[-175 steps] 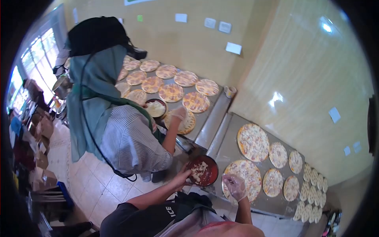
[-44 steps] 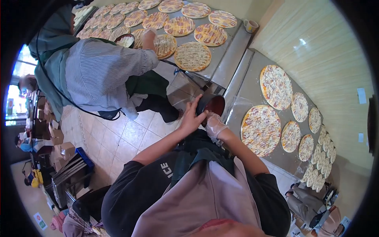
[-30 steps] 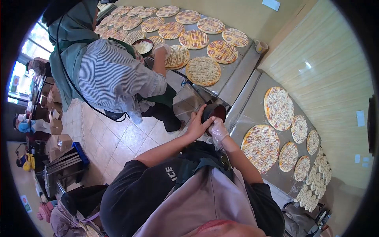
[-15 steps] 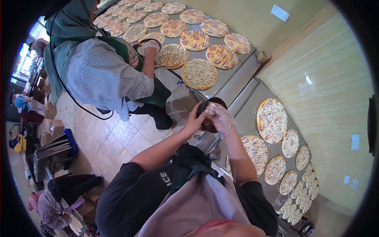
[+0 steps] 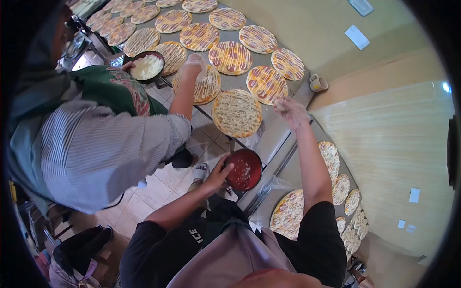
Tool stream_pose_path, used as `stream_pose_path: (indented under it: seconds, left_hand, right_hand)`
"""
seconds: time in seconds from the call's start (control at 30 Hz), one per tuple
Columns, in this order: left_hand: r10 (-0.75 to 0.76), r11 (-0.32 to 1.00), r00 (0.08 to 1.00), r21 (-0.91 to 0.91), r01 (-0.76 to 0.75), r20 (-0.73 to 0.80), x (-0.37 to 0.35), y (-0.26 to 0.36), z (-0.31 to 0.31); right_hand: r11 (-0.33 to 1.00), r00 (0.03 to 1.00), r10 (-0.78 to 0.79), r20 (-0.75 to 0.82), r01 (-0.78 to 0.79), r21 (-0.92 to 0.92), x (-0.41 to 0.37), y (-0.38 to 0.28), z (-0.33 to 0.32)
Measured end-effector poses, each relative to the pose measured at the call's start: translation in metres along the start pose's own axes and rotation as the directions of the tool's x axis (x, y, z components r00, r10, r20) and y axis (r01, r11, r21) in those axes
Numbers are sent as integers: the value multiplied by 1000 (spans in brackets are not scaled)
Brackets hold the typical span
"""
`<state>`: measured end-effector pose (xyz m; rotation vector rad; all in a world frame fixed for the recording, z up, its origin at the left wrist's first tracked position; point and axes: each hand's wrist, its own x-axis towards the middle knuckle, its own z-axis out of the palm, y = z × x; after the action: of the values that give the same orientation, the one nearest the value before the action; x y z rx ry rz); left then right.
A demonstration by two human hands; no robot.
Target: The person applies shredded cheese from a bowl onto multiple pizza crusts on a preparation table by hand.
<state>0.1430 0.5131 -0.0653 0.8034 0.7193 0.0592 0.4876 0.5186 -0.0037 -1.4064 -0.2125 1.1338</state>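
My left hand [image 5: 217, 175] grips the rim of a dark bowl [image 5: 246, 183] with a red inside, tilted toward me. A few white shreds of grated cheese cling to its inside. My right hand [image 5: 293, 114], in a clear plastic glove, is stretched out beside a sauce-striped pizza [image 5: 267, 85]. Its fingers are closed round a pale clump that looks like grated cheese. Nearer me lies a pizza [image 5: 237, 113] with pale topping and dark stripes, between the bowl and the striped pizzas.
On the left a co-worker holds a bowl of white grated cheese [image 5: 148, 67], a gloved hand [image 5: 194, 65] over another pizza. Several pizzas cover the metal table [image 5: 283, 132]. More lie on the right-hand counter, including a large one [image 5: 288, 214]. A mug [image 5: 317, 83] stands by the wall.
My right hand has left the bowl and reached forward to the pizzas. My left hand has lowered the bowl slightly toward me. The co-worker's gloved hand has moved out over a pizza.
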Motion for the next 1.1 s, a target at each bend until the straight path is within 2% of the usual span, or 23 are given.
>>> stream_pose_path:
  seconds: [0.03,0.07,0.13,0.17,0.23,0.27,0.33,0.4,0.47,0.5,0.53,0.6,0.63,0.7,0.8,0.83,0.87,0.93,0.97,1.0,1.03,1.07,1.1]
  left_hand:
    - [13,999,1000,49,-13,14,2,0,-6]
    - [6,999,1000,43,-6,12,3,0,-9]
    - [24,999,999,40,-25,25,-3,6,-13]
    - [19,999,999,-31,-18,42,-2,3,-16]
    - [10,1000,999,-12,-9,53,-3,5,-22]
    - [11,1000,998,14,-12,67,-2,8,-24]
    - [61,997,996,47,-64,65,2,9,-30]
    - [105,991,993,82,-110,62,5,9,-35]
    - [86,990,996,111,-88,24,10,10,-39]
    - [85,990,996,107,-86,22,11,11,-42]
    - [100,988,995,120,-101,19,12,12,-44]
    - [114,985,993,127,-115,18,14,16,-44]
    - [94,991,995,91,-95,21,13,21,-43]
    - [73,996,997,55,-75,27,14,22,-43]
    - [77,986,996,145,-81,36,18,13,-46]
    - [48,991,998,125,-54,46,18,12,-46]
    - [19,994,998,105,-25,58,17,10,-46]
    - [25,989,998,146,-34,66,19,5,-47]
    - [31,981,997,187,-44,74,20,2,-47]
    - [29,982,997,186,-43,78,20,3,-45]
    - [34,982,996,181,-48,80,20,3,-44]
    - [36,983,996,175,-50,81,19,4,-43]
    - [33,984,996,175,-47,82,19,5,-42]
  right_hand:
    - [996,999,-36,-30,33,-88,23,-4,-1]
    - [996,999,-27,-32,24,-91,46,-6,-2]
    - [939,996,-77,-45,57,-340,88,-5,-7]
    - [939,997,-66,-48,46,-340,105,-4,-5]
    - [848,985,-37,-169,-58,-527,129,-4,4]
    - [846,985,-36,-167,-59,-530,138,-6,7]
    - [636,990,-109,92,140,-759,164,4,-3]
    - [668,996,-60,63,87,-739,189,8,-4]
    - [590,960,-189,206,278,-758,201,5,2]
    - [650,975,-141,173,223,-726,209,1,6]
    - [648,976,-136,172,219,-729,214,-4,14]
    - [366,987,-145,-75,-17,-931,229,-12,22]
    - [362,987,-143,-76,-20,-932,236,-14,22]
    - [99,948,-312,-68,-39,-994,245,-19,20]
    - [77,949,-306,-77,-56,-995,249,-35,12]
    - [176,953,-300,-49,5,-984,255,-35,-1]
    - [176,953,-299,-51,2,-984,259,-37,-17]
    - [40,954,-301,-1,11,-999,247,-46,-23]
    - [-118,918,-387,83,39,-992,238,-47,-26]
    - [-119,919,-387,80,36,-992,239,-46,-34]
    - [198,923,-355,-146,-79,-977,239,-45,-41]
    - [490,902,-253,-351,-193,-850,239,-42,-48]
    - [459,917,-254,-307,-165,-873,220,-46,-42]
